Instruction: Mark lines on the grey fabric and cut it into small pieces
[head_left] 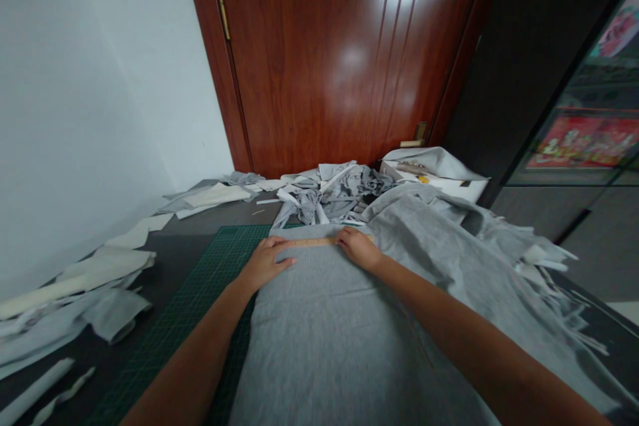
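Note:
A thin wooden ruler [313, 241] lies crosswise on a spread of grey fabric [319, 326], near the fabric's far edge. At the ruler's left end is my left hand [265, 262], with fingers on the wood and the thumb spread below it on the cloth. My right hand [357, 246] grips the other end with curled fingers, the ruler's tip showing just past them. Beneath the fabric's left side lies a green gridded cutting mat [200, 289].
Grey scraps [344, 190] are heaped behind the fabric. Pale offcuts [94, 266] line the wall side of the dark table [172, 239]. A white box [449, 183] stands at the back right beside bunched grey cloth [459, 259]. A wooden door [324, 66] rises behind.

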Motion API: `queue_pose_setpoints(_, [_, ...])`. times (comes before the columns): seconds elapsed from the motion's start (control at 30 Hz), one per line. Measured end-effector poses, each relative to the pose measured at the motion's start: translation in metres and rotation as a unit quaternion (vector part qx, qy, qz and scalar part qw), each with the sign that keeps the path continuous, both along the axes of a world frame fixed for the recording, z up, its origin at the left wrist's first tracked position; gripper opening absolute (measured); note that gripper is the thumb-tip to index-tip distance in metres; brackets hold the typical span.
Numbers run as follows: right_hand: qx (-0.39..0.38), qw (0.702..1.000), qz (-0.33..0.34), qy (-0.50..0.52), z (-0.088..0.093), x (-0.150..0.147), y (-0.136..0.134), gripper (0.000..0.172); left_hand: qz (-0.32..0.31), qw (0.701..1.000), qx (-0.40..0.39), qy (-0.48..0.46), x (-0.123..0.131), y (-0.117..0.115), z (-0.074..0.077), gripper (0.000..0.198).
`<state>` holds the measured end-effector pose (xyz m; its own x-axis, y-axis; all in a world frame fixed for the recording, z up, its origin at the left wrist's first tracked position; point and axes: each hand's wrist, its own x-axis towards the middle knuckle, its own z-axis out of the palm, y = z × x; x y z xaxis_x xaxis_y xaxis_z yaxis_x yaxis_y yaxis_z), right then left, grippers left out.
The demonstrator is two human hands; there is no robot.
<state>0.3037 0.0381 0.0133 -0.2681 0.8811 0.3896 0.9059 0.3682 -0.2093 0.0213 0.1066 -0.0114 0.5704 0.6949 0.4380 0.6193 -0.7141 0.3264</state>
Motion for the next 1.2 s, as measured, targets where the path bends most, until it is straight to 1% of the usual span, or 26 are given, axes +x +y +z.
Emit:
queue_pose_setpoints(0.33, [0.006,1.000,-0.002,0.012,-0.010,0.032,0.000,0.017,-0.010,1.000,0.015,-0.004,-0.001,0.003,-0.003,0.043])
queue_pose_setpoints(0.53, [0.006,1.000,-0.016,0.014,-0.008,0.050,-0.008,0.018,-0.001,1.000,0.008,-0.005,0.000,0.002,0.000,0.044])
queue_pose_setpoints(0.73, [0.001,0.999,-0.050,0.007,-0.007,0.069,-0.017,0.019,0.003,1.000,0.005,-0.006,0.000,0.001,0.001,0.043])
queue_pose_setpoints(1.0, [-0.003,0.993,-0.112,-0.022,-0.005,0.092,-0.029,0.028,0.001,1.000,0.008,-0.011,0.000,0.001,0.002,0.043])
queue_pose_setpoints(1.1, [0.005,0.990,-0.142,-0.024,-0.001,0.095,-0.034,0.029,0.005,1.000,0.009,-0.015,0.001,0.000,0.001,0.042])
queue_pose_setpoints(1.2, [0.012,0.987,-0.161,-0.010,0.003,0.092,-0.036,0.025,0.008,1.000,0.009,-0.019,0.001,-0.001,0.001,0.041])
